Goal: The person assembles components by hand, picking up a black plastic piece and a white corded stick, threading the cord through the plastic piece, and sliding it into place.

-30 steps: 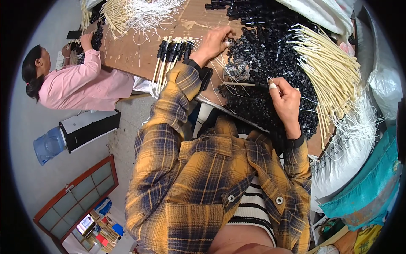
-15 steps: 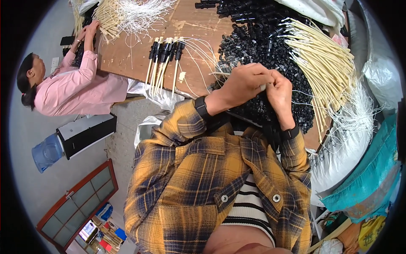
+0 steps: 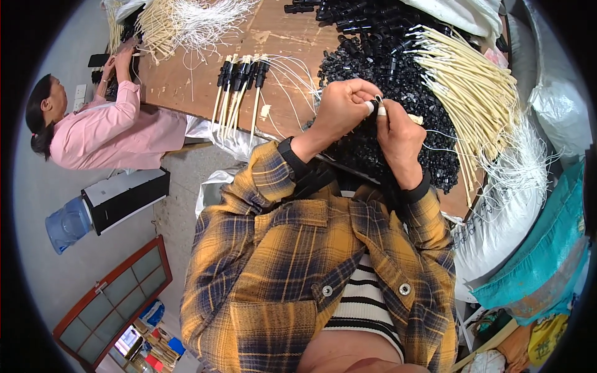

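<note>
Left hand [image 3: 339,109]: thumb and forefinger met in a pinch at a small black part [image 3: 377,99], which lay between both hands' tips. Right hand [image 3: 401,138]: fingers curled, pinched to the same part; pale stub [image 3: 416,119] protruded beside the knuckles. Black-piece heap [image 3: 438,158]: spread beneath the fingers. Judgement: steady, opposed tips and light pressure likely served best.

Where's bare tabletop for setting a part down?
Bare tabletop shows between the far white strings and the black parts, and left of the assembled row, though one thin string lies there. Crowded: strings trail from that row toward the left hand; farther right, black parts meet cream sticks.
</note>
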Demonstrator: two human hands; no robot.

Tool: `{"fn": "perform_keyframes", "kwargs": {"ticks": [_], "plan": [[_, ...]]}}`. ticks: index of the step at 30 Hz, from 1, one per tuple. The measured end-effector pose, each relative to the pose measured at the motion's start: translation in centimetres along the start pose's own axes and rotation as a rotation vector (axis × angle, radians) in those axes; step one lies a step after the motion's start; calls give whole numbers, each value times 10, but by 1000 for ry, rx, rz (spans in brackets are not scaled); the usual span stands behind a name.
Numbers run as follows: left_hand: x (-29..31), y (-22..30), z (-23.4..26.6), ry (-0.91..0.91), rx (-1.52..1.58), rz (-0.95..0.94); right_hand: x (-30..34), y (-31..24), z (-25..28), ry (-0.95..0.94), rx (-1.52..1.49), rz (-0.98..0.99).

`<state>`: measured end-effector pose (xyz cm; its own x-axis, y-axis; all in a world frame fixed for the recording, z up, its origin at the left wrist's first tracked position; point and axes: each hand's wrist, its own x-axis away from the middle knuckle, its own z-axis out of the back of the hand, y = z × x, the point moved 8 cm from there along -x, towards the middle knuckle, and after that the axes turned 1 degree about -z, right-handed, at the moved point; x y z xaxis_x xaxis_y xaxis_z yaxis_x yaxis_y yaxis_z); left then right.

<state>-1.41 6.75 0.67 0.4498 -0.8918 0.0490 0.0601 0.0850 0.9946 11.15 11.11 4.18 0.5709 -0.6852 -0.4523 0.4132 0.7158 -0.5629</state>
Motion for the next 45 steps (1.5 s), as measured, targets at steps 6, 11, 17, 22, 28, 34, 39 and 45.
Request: {"fn": "perform_keyframes", "kwargs": {"ticks": [6,11,17,22,28,34,39,45], "plan": [[0,22,10,84,-148,-237,0,-7,5,64,-109,57],[1,37,23,150,-404,-447,-4,3,4,-107,-151,-102],[7,61,4,-99,-722,-746,12,37,-21,-465,-868,-677],[-1,26,2,-322,-698,-472,-5,9,7,-300,-222,-16],[16,46,1,-197,-713,-577,-14,2,4,-335,-162,-150],[41,72,-2,-160,-950,-861,-4,12,-22,-591,-464,-459],[51,63,16,-156,-1053,-811,4,5,-53,-687,-580,-512],[44,48,119,323,-986,-660,-38,-40,-10,-105,-428,30]]}}
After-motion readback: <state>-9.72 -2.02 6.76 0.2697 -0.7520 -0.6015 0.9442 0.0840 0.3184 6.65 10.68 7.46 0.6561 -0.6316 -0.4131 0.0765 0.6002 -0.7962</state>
